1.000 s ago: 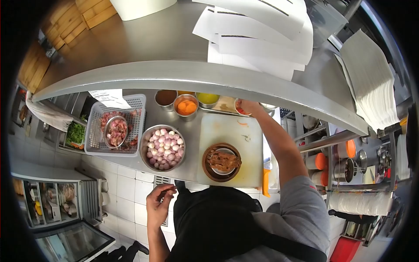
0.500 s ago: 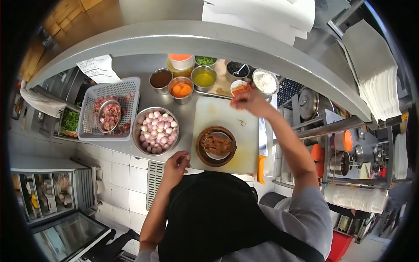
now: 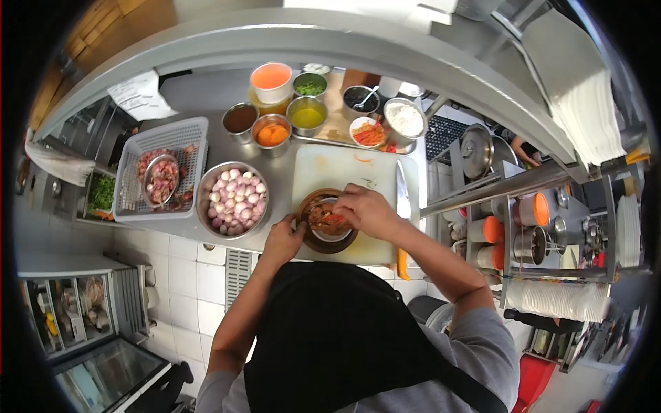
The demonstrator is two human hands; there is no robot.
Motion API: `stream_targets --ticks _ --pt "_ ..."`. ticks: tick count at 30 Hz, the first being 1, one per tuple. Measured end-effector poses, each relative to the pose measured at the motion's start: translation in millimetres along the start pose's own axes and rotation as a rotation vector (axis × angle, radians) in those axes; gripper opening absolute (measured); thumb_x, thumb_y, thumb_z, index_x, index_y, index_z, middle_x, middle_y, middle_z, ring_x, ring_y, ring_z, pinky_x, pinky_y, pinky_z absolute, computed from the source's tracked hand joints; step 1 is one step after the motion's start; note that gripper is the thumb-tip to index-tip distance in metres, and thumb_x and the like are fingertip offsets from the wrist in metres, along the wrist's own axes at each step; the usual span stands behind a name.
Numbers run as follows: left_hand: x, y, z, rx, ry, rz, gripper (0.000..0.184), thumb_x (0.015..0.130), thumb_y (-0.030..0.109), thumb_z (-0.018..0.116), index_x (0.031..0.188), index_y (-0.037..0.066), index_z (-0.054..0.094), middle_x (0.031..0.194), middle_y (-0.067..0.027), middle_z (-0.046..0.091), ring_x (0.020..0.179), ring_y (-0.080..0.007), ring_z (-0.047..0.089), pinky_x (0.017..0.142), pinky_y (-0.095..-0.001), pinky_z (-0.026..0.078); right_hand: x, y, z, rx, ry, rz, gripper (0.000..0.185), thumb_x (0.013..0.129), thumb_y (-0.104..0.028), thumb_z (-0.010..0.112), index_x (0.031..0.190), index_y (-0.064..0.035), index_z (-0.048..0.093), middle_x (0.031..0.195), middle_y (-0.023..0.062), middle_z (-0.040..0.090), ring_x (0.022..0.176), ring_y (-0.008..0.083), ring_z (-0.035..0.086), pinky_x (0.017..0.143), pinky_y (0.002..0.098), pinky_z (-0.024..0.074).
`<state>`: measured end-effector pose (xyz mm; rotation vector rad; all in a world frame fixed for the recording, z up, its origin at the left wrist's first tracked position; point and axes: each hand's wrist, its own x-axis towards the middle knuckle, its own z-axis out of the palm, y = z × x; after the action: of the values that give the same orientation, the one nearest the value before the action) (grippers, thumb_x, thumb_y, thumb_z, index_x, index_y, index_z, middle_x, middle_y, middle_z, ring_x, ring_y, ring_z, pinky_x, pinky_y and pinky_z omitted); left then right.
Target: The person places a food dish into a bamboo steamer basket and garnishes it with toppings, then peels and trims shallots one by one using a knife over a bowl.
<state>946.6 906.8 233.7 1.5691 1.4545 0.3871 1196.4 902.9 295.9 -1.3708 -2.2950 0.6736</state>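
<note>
On the white cutting board (image 3: 382, 246) stands a round brown bowl (image 3: 323, 246) with cooked brown food (image 3: 318, 215) in it. My left hand (image 3: 284, 239) touches the bowl's left rim, fingers curled at the edge. Over the bowl's right side, my right hand (image 3: 365, 212) pinches some red strips (image 3: 336, 219) just above the food. A small white dish of red and orange strips (image 3: 368, 132) sits behind the board. The knife (image 3: 403, 199), with an orange handle, lies along the board's right edge.
A steel bowl of peeled shallots (image 3: 236, 199) is left of the board, beside a grey basket (image 3: 200, 148). Behind stand containers of brown sauce (image 3: 241, 118), orange contents (image 3: 271, 133), yellow liquid (image 3: 307, 115) and white powder (image 3: 405, 119). A steel shelf edge (image 3: 289, 40) crosses above.
My right hand has moved from the small white dish down to the bowl, carrying red strips. My left hand has come up to the bowl's rim. The camera view has shifted.
</note>
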Motion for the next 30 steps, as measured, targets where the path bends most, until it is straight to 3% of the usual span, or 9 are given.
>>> stream_targets --ticks 2,5,7,9,13,19,21,26,30 --pt "6 -2 3 0.095 0.033 0.043 0.041 0.089 0.03 0.061 0.114 -0.003 0.064 0.086 -0.0296 0.067 0.088 -0.0459 0.066 0.08 -0.0502 0.052 -6 -7 0 0.003 0.035 0.019 0.016 0.082 -0.012 0.068 0.099 -0.0091 0.068 0.096 0.0133 0.061 0.088 0.0342 0.063 0.077 0.0443 0.0519" --pt "11 3 3 0.167 0.012 0.008 0.04 0.09 0.031 0.059 0.113 -0.002 0.064 0.09 -0.0312 0.067 0.093 -0.0474 0.065 0.084 -0.0527 0.05 -11 0 5 0.115 0.105 -0.028 0.015 0.083 -0.01 0.067 0.098 -0.0109 0.068 0.096 0.0128 0.061 0.087 0.0331 0.063 0.076 0.043 0.0519" --pt "10 5 4 0.19 0.046 0.032 0.037 0.089 0.029 0.059 0.106 -0.003 0.064 0.09 -0.0312 0.067 0.091 -0.0489 0.064 0.084 -0.0536 0.05 -8 12 -13 0.255 0.216 0.214 0.014 0.085 -0.01 0.065 0.099 -0.0104 0.068 0.097 0.0139 0.062 0.08 0.0342 0.064 0.073 0.0436 0.0524" --pt "11 1 7 0.266 0.072 0.13 0.034 0.088 0.027 0.059 0.1 -0.005 0.063 0.087 -0.0311 0.066 0.088 -0.0493 0.064 0.082 -0.055 0.05 2 64 -12 0.111 0.357 0.281 0.011 0.084 -0.006 0.067 0.094 -0.0061 0.068 0.093 0.0146 0.063 0.077 0.0329 0.063 0.07 0.0405 0.052" --pt "13 1 12 0.291 0.111 0.118 0.03 0.087 0.024 0.06 0.092 -0.006 0.062 0.083 -0.0312 0.066 0.083 -0.0494 0.064 0.078 -0.0557 0.051 17 157 15 -0.126 0.369 0.273 0.008 0.084 -0.012 0.068 0.09 -0.007 0.068 0.09 0.0157 0.065 0.075 0.0359 0.065 0.071 0.0452 0.0528" --pt "2 -8 10 0.285 0.15 0.139 0.026 0.085 0.02 0.062 0.088 -0.005 0.062 0.08 -0.0309 0.065 0.079 -0.049 0.064 0.074 -0.0548 0.052 44 177 41 -0.328 0.307 0.307 0.01 0.082 -0.017 0.067 0.087 -0.0077 0.067 0.09 0.0157 0.066 0.081 0.0345 0.067 0.07 0.0459 0.0548" --pt "-1 -7 7 0.277 0.14 0.171 0.026 0.084 0.02 0.063 0.088 -0.005 0.062 0.079 -0.0302 0.065 0.079 -0.0489 0.064 0.074 -0.0551 0.052 55 181 42 -0.518 0.252 0.404 0.015 0.083 -0.02 0.065 0.088 -0.0055 0.066 0.089 0.0169 0.065 0.078 0.0343 0.068 0.07 0.0454 0.0557" --pt "-5 -9 3 0.242 0.175 0.164 0.026 0.084 0.02 0.064 0.088 -0.005 0.062 0.079 -0.0303 0.065 0.079 -0.0489 0.064 0.073 -0.0553 0.051 57 172 27 -0.565 0.15 0.365 0.021 0.082 -0.02 0.065 0.091 -0.0016 0.065 0.095 0.0206 0.067 0.071 0.0343 0.068 0.066 0.0421 0.0558" --pt "-10 1 -7 0.225 0.164 0.139 0.027 0.083 0.02 0.065 0.088 -0.006 0.062 0.08 -0.0304 0.065 0.081 -0.0484 0.064 0.074 -0.0545 0.051 40 90 -14 0.129 0.118 0.348 0.019 0.08 -0.018 0.068 0.091 -0.0024 0.067 0.092 0.0158 0.068 0.073 0.0308 0.067 0.066 0.0401 0.0537"
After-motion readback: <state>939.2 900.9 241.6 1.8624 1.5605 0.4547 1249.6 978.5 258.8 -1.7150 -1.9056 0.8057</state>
